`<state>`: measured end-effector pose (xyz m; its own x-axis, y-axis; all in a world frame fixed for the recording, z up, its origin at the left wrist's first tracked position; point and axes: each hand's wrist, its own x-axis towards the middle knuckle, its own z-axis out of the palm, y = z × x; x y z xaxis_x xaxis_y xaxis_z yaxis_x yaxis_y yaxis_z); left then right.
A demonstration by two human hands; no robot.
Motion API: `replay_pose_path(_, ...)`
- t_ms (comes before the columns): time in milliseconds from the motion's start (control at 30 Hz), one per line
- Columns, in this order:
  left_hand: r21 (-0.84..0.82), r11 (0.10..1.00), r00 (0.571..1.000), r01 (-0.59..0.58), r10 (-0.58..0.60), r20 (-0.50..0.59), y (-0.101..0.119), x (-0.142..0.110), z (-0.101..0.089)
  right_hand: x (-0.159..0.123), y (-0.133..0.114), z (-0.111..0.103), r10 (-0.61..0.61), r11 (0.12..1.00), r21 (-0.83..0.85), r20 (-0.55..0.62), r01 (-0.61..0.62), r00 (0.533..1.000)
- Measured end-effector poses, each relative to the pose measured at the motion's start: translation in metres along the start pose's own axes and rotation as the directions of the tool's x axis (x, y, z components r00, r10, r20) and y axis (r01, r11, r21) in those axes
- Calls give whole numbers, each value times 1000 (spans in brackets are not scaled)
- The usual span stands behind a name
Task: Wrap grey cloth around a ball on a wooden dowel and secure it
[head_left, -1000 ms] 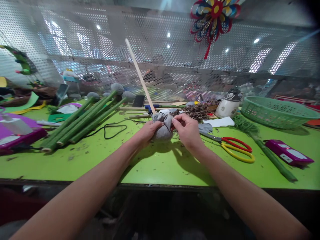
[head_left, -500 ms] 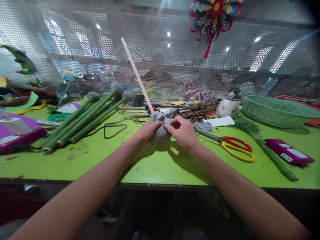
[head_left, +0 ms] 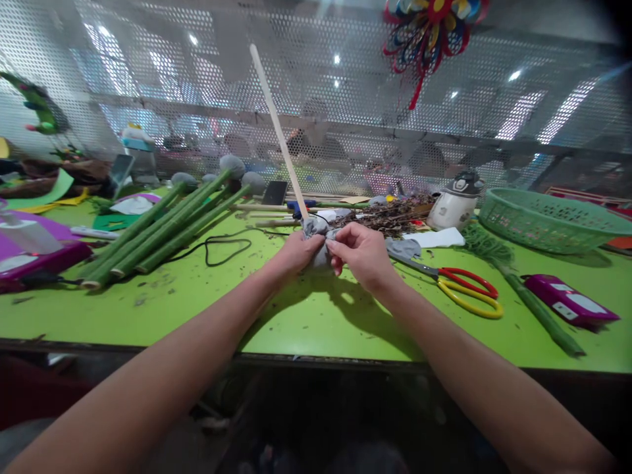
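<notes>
Both hands work on a bundle of grey cloth (head_left: 320,260) held just above the green table. A pale wooden stick (head_left: 280,135) rises from its gathered top, leaning to the left. My left hand (head_left: 299,252) is closed round the bundle's left side, thumb pressed near the gathers. With thumb and index finger, my right hand (head_left: 363,253) pinches the cloth at the right of the gathers; whether a thread is in that pinch is too small to tell. Several green-wrapped sticks with grey round heads (head_left: 232,166) lie to the left.
Red-and-yellow-handled scissors (head_left: 469,291) lie right of my hands, near a purple power strip (head_left: 570,301) and a green-wrapped stick (head_left: 543,316). Behind them stand a green basket (head_left: 548,224) and a white jar (head_left: 451,207). Dried stems (head_left: 390,217) and a black cord (head_left: 222,245) lie about.
My right fingers have shifted slightly at the gathers and now pinch more tightly together, the other fingers curled below. The stick stands a little more upright. The view has moved slightly.
</notes>
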<state>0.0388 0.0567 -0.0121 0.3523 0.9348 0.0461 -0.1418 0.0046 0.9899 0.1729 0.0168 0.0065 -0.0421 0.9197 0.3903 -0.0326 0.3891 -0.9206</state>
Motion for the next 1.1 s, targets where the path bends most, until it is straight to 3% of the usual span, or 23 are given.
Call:
replay_pose_path(167,86,996,1000,6,-6,-2,-3,1,0,6,-1,-2,-88,978,-184,52,96,995)
replay_pose_path(300,151,988,1000,-4,0,24,-3,2,-3,8,-6,-7,-194,908,-358,98,217,976)
replay_pose_path(533,-1,998,993,57,-57,106,-2,-2,-3,10,-11,-8,-369,802,-427,196,418,909)
replay_pose_path(667,-82,996,996,25,-18,85,-2,-5,-1,10,-1,-4,-341,844,-389,140,368,930)
replay_pose_path(833,-64,998,999,27,-24,43,-4,-6,2,10,8,0,-250,896,-352,101,270,963)
replay_pose_path(1033,-149,986,991,78,-93,-94,-6,-3,4,12,10,1,-244,901,-346,92,261,965)
replay_pose_path(1100,-204,974,988,99,-121,-95,-2,-2,6,13,10,1,-222,908,-345,81,236,972)
